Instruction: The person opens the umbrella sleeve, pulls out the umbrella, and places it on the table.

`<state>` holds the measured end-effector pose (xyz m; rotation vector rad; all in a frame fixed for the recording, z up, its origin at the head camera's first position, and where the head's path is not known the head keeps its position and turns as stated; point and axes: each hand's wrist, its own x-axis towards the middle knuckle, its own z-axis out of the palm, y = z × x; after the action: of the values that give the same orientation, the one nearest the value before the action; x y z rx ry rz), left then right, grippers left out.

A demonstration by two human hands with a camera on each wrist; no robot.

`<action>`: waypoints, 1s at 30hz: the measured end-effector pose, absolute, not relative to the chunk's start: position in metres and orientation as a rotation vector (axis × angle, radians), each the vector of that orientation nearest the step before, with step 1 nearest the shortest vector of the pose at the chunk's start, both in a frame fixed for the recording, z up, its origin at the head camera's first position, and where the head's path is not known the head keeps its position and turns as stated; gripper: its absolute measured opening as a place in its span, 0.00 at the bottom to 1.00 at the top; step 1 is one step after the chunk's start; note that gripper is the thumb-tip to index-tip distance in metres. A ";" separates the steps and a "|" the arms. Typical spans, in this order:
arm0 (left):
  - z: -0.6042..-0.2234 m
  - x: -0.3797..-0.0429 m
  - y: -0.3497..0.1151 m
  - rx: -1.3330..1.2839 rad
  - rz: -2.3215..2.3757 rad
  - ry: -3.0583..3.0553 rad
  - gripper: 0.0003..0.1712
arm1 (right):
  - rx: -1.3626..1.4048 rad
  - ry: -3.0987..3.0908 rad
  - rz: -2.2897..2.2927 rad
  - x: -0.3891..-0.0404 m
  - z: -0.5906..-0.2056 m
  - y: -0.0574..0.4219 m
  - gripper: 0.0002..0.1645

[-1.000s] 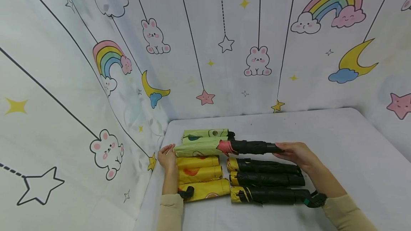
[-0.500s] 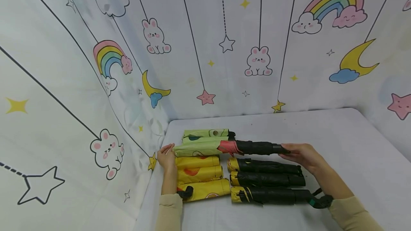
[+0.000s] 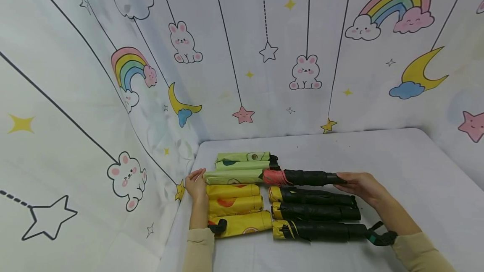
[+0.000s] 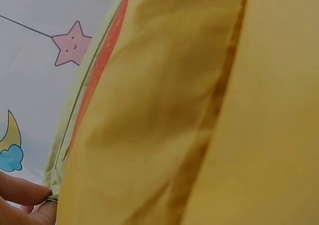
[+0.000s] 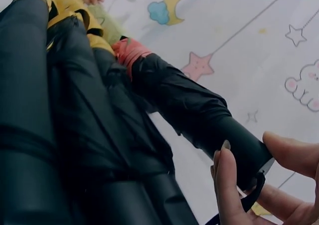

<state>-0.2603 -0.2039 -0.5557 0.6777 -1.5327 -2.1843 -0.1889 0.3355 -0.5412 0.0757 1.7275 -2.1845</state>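
Observation:
My right hand (image 3: 363, 186) grips the handle end of a folded black umbrella (image 3: 310, 178), fingers and thumb around it in the right wrist view; a dark wrist loop (image 5: 254, 195) hangs there. The umbrella's far end has a gathered red-pink band (image 3: 274, 177) at the mouth of a light green fabric sleeve (image 3: 230, 177). At the sleeve's left end, my left hand (image 3: 196, 184) pinches the green edge (image 4: 55, 185) between thumb and fingers. Yellow sleeves (image 3: 242, 223) lie just in front of the green one, and one fills most of the left wrist view.
Several black umbrellas with yellow ends (image 3: 317, 211) lie side by side in front of the held one. Behind it are other light green sleeves (image 3: 242, 157). The white table (image 3: 370, 146) meets a printed curtain (image 3: 211, 53) at the back and left.
My right hand has moved to the right and slightly down with the umbrella, and the red-pink band has shifted right too. My left hand stays at the sleeve's end.

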 end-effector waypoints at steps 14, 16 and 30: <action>-0.556 -0.262 -0.203 0.651 -2.181 -1.576 0.22 | 0.061 1.857 -2.027 -0.194 -0.560 0.349 0.21; -0.556 -0.262 -0.204 0.646 -2.189 -1.582 0.22 | 0.062 1.938 -1.963 -0.194 -0.558 0.349 0.25; -0.555 -0.264 -0.203 0.660 -2.168 -1.645 0.21 | 0.091 2.526 -1.394 -0.190 -0.554 0.343 0.31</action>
<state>-0.2637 -0.2028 -0.5549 0.6599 -1.6449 -2.1676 -0.1899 0.3434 -0.5541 0.0906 2.5260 -1.3943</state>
